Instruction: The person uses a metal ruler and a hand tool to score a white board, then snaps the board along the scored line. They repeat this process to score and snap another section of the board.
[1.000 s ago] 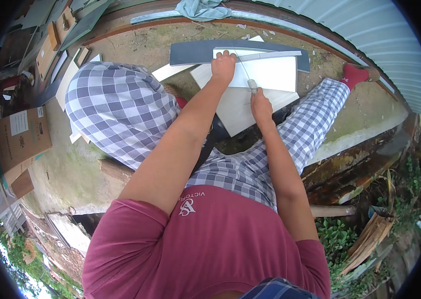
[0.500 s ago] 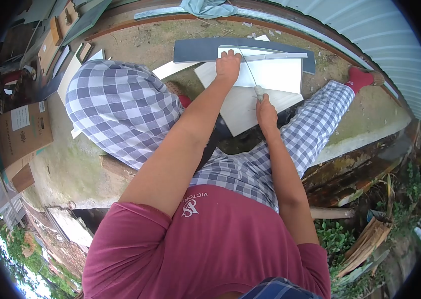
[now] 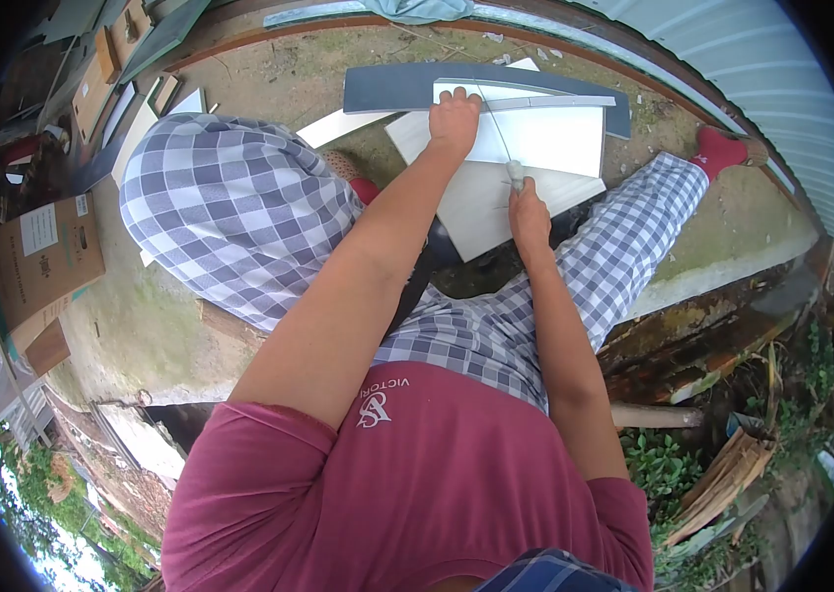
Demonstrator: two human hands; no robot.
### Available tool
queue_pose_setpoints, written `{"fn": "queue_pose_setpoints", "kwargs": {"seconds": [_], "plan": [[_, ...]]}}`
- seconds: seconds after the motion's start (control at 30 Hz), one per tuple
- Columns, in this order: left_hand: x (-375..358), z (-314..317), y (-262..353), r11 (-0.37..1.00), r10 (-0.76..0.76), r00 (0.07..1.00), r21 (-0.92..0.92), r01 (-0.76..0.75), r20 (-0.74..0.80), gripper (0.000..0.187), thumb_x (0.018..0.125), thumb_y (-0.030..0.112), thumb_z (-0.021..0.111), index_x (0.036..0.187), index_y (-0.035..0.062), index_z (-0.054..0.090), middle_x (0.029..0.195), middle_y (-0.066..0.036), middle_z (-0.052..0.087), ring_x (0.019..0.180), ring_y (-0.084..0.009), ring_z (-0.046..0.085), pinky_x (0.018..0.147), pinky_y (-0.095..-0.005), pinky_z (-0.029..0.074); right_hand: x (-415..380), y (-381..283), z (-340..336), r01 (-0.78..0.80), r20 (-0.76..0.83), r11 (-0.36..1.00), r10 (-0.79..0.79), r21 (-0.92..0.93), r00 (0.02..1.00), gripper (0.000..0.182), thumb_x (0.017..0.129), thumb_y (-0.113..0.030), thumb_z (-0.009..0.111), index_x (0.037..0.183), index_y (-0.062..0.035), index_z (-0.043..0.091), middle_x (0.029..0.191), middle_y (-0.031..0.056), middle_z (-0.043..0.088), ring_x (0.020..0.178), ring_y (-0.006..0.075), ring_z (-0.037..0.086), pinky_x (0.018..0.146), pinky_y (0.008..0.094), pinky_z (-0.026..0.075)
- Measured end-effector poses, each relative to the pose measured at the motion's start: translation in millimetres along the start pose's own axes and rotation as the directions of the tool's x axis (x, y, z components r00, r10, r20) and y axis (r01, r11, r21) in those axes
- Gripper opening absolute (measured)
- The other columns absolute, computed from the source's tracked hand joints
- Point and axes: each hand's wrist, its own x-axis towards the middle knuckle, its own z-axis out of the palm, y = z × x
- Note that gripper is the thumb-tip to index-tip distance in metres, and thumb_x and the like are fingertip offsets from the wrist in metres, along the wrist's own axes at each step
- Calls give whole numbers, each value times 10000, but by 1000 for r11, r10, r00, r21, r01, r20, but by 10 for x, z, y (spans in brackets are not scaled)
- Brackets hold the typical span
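My left hand (image 3: 454,120) is closed on the upper left part of a white panel (image 3: 545,138), with its fingers bent over the far edge. In my right hand (image 3: 530,212) is the pale handle of a thin-bladed hand saw (image 3: 516,174). Its narrow blade slants up and left across the white panel, close to my left fingers. A narrow pale strip (image 3: 555,102) runs along the panel's far side. Beneath lies a light grey board (image 3: 496,202), between my legs. A long dark grey board (image 3: 387,89) rests behind them. The blade's contact with the panel is too fine to make out.
My bent left knee (image 3: 229,207) and outstretched right leg (image 3: 624,252) flank the boards. A cardboard box (image 3: 47,252) and leaning offcuts (image 3: 146,123) stand at left. Corrugated sheeting (image 3: 733,79) rises at right. The concrete slab (image 3: 723,257) ends in a drop near me.
The boards and both hands sit slightly higher in view. My left knee has shifted a little left. Both hands keep their grips, and the saw still slants across the panel.
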Motion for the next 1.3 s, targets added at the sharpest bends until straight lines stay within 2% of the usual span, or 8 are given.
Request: {"fn": "queue_pose_setpoints", "kwargs": {"seconds": [0.07,0.37,0.43,0.53,0.7,0.9,1.03,1.3], "plan": [[19,-2,8,1000,12,1000,3,-12,-4,198,774,69,528,961,62,591,985,-128,565,932,-289,576,720,-361,528,55,-25,7,-1,-5,1000,1,0,1000,285,891,-263,471,1075,-50,434,790,272,606,770,445,589,691,522,459],[-3,12,9,1000,18,1000,6,-18,-20,188,769,68,531,947,63,592,970,-126,567,916,-289,579,713,-359,529,420,-336,-25,67,-44,998,-67,7,997,286,887,-258,478,1076,-47,436,785,260,610,751,444,590,669,523,461],[0,38,11,999,-3,1000,32,3,-1,174,791,109,535,947,96,611,972,-72,566,941,-234,561,716,-368,511,302,-252,-25,52,-35,999,-52,-3,998,279,888,-258,469,1075,-53,439,798,257,614,769,439,595,684,523,462],[-9,22,-2,1000,18,999,-1,-18,-30,182,765,64,533,937,59,591,957,-127,569,912,-289,580,705,-362,530,107,-63,28,28,-13,1000,-28,4,1000,277,886,-254,467,1083,-61,443,816,254,618,792,434,600,701,523,462],[-3,2,-1,1000,23,999,6,-23,-38,175,762,58,532,927,56,592,948,-130,571,904,-290,584,695,-361,533,134,-99,10,-7,19,1000,7,27,1000,291,886,-255,469,1099,-59,441,831,252,618,805,431,598,706,522,462],[-4,-12,3,1000,25,999,11,-25,-41,176,761,54,532,925,55,595,948,-129,571,906,-289,584,691,-364,535,448,-361,-48,86,-31,996,-86,1,996,279,888,-262,466,1067,-49,443,828,245,619,802,427,600,704,519,464],[-4,23,28,999,-10,1000,33,10,-1,169,795,118,538,940,93,620,980,-73,573,953,-237,560,721,-384,509,355,-287,-17,49,-20,999,-49,2,999,270,891,-272,458,1055,-59,445,822,244,619,803,427,600,703,517,465],[3,26,20,1000,21,999,15,-21,-30,189,763,51,531,940,59,597,959,-117,565,913,-280,577,696,-359,532,132,-138,8,-11,-1,1000,11,14,1000,270,891,-273,456,1054,-59,442,826,252,617,813,435,595,713,521,461]]}}
